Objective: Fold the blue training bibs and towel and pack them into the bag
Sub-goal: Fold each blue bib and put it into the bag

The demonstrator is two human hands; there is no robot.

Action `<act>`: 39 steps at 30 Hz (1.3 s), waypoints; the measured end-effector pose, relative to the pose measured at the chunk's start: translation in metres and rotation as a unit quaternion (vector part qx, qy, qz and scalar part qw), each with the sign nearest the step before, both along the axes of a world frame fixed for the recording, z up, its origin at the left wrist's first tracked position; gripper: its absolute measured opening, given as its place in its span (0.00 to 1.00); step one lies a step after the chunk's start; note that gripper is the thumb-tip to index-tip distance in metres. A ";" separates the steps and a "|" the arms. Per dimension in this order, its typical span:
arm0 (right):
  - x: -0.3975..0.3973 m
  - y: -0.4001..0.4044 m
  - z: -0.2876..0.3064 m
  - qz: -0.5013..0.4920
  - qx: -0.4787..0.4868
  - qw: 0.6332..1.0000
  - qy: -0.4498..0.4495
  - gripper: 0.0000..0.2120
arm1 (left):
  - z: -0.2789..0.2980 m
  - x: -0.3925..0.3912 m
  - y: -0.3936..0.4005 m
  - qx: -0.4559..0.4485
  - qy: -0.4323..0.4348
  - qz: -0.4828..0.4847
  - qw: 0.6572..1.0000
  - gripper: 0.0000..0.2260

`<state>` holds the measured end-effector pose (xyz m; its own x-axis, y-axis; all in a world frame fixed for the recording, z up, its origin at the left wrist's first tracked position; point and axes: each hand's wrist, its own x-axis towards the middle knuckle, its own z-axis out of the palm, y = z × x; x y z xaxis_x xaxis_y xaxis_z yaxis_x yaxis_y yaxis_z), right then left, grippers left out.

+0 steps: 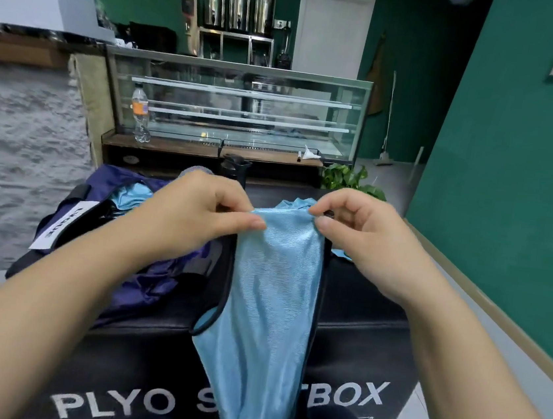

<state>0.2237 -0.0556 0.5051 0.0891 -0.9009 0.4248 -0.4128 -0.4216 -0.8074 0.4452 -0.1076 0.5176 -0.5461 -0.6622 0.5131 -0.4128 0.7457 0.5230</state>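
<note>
Above the table (360,308), your left hand (195,214) and right hand (362,233) are pinching the top edge of a bib (274,278). It is looking light, limp and slippery, so you are best gripping its bound corners.

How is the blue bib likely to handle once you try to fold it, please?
Probably floppy: the bib hangs limp from where the left hand and right hand pinch its top edge. Likely light, since fingertip grips carry it. Its sheen suggests it may be slippery, so folds could slide apart.
</note>
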 end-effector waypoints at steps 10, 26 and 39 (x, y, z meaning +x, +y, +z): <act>0.025 -0.043 0.070 -0.145 -0.004 0.914 0.380 0.09 | 0.068 -0.031 -0.003 -0.112 -0.137 0.091 0.980 0.14; 0.031 -0.048 0.092 -0.037 0.008 0.942 0.333 0.13 | 0.086 -0.007 -0.022 -0.150 -0.210 0.118 0.959 0.14; 0.034 -0.049 0.096 -0.092 0.032 0.921 0.377 0.06 | 0.076 -0.012 -0.031 -0.151 -0.181 0.102 0.967 0.08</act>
